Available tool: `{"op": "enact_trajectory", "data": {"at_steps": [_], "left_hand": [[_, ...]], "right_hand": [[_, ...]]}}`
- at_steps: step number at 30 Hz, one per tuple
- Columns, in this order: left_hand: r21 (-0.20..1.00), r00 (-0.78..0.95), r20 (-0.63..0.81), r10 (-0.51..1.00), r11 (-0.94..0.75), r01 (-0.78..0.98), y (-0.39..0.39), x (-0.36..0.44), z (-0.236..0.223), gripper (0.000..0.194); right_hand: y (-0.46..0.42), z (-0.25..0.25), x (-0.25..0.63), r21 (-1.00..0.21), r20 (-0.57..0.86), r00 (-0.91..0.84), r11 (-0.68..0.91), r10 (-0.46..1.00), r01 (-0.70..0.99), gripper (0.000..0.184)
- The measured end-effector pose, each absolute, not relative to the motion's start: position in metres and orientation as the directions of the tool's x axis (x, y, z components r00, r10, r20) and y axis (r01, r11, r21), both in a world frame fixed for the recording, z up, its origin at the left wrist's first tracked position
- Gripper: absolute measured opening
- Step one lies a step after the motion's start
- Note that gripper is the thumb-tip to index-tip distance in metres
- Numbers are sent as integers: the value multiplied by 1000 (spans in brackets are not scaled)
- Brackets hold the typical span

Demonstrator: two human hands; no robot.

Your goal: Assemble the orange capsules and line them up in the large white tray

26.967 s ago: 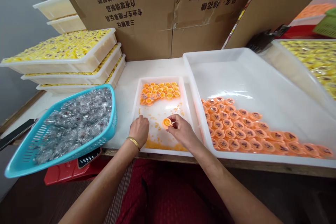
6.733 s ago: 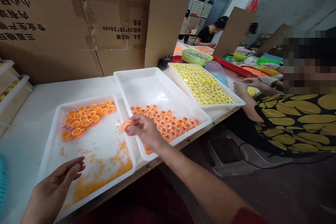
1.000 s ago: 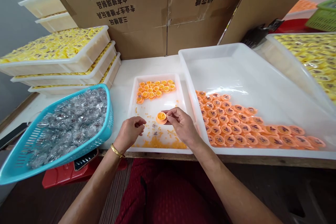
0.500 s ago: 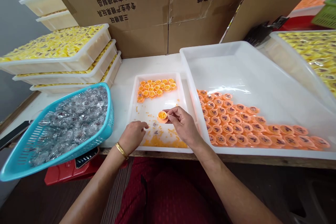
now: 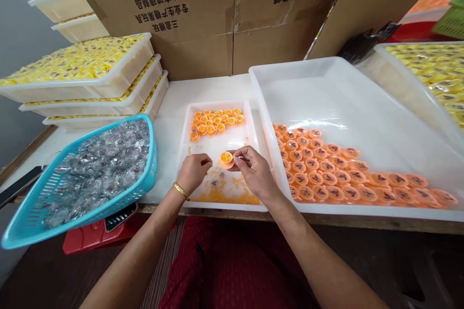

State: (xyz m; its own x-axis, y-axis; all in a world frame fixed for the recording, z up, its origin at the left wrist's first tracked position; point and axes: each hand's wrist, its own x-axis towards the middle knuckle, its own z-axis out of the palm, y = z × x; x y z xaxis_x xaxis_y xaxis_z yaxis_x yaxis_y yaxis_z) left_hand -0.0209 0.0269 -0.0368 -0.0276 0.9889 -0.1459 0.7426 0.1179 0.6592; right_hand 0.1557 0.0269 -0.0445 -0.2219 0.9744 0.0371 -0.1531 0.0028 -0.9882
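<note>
My right hand [image 5: 253, 169] pinches a small orange toy cup [image 5: 226, 161] by its side. Yellow candy bits fill the cup, and it is held over a shallow white tray [image 5: 181, 154]. Just left of the cup, apart from it, my left hand [image 5: 195, 172] has its fingers curled together; anything between the fingertips is hidden. More filled orange cups [image 5: 217, 120] stand grouped at the far end of this tray. Loose yellow bits [image 5: 224, 196] lie along its near end, with a small dark-printed clear piece [image 5: 213, 182] close by.
A large white bin [image 5: 304, 77] on the right holds rows of covered orange cups [image 5: 328, 178]. On the left, a blue basket [image 5: 154, 164] contains clear round plastic pieces. Stacked white trays [image 5: 119, 84] of yellow items stand behind it. A cardboard box [image 5: 203, 53] blocks the back.
My left hand has risen and moved right towards the cup, its fingers curling closer together. The cup in my right hand has tilted slightly, showing more of its lower rim.
</note>
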Motion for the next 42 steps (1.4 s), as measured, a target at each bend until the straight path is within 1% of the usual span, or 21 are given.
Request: {"op": "enact_trajectory", "data": {"at_steps": [2, 4, 6, 7, 9, 11, 13, 14, 16, 18, 19, 20, 21, 22, 23, 24, 25, 27, 31, 34, 42], "left_hand": [[722, -75, -197, 978, 196, 663, 25, -26, -35, 16], [764, -96, -238, 967, 247, 596, 23, -28, -32, 15], [741, -33, -196, 980, 170, 650, 20, -26, -32, 10], [693, 39, -149, 988, 75, 717, 18, -23, -32, 10], [553, 224, -60, 973, -155, 819, 15, -15, -34, 17], [413, 369, -39, 929, -321, 852, 13, -5, -37, 23], [326, 426, -57, 903, -386, 863, 13, 4, -41, 22], [316, 423, -66, 904, -383, 868, 13, 8, -43, 18], [352, 376, -70, 924, -330, 876, 16, 14, -45, 10], [398, 325, -57, 944, -277, 875, 19, 15, -45, 16], [453, 286, -54, 957, -231, 861, 20, 14, -43, 18], [545, 234, -68, 970, -160, 823, 21, 11, -41, 18], [669, 172, -95, 981, -65, 741, 21, 8, -39, 16], [799, 103, -133, 986, 45, 600, 20, 4, -36, 13], [899, 45, -174, 984, 140, 416, 19, 1, -32, 11], [953, 6, -203, 979, 196, 231, 17, -3, -28, 13], [974, -16, -206, 979, 206, 92, 14, -6, -25, 16], [986, -39, -164, 986, 162, -50, 8, -11, -19, 21], [989, -34, -92, 995, 87, -116, 0, -11, -13, 18], [983, -23, -72, 997, 67, -171, -2, -10, -13, 18], [911, 7, -166, 986, 157, -381, -3, -13, -13, 25]], "right_hand": [[27, -44, 155, -988, 36, -232, 0, 972, -155, 20], [27, -44, 155, -986, 52, -206, 18, 977, -164, 21], [27, -43, 156, -982, 77, -153, 49, 985, -181, 21], [27, -43, 156, -980, 86, -126, 62, 988, -188, 21], [28, -43, 156, -979, 92, -90, 73, 992, -191, 22], [28, -43, 156, -980, 92, -71, 78, 993, -182, 22], [28, -43, 156, -981, 97, -66, 85, 993, -172, 23], [28, -44, 156, -982, 100, -70, 87, 993, -170, 23], [29, -45, 157, -982, 99, -77, 86, 992, -168, 22], [29, -46, 157, -982, 96, -75, 82, 993, -172, 23], [29, -46, 157, -981, 93, -72, 79, 993, -176, 23], [29, -46, 157, -980, 92, -68, 78, 993, -183, 23], [29, -46, 156, -979, 92, -66, 78, 994, -190, 22], [29, -45, 156, -977, 94, -67, 79, 993, -197, 22], [29, -45, 156, -976, 96, -71, 79, 993, -203, 21], [29, -44, 156, -975, 98, -78, 80, 992, -206, 20], [28, -44, 156, -975, 102, -86, 82, 991, -205, 19], [28, -44, 157, -977, 106, -107, 84, 989, -195, 19], [28, -45, 157, -978, 109, -150, 79, 983, -193, 18], [28, -47, 157, -977, 103, -175, 67, 979, -202, 17], [28, -48, 156, -983, 89, -185, 56, 979, -177, 20]]}}
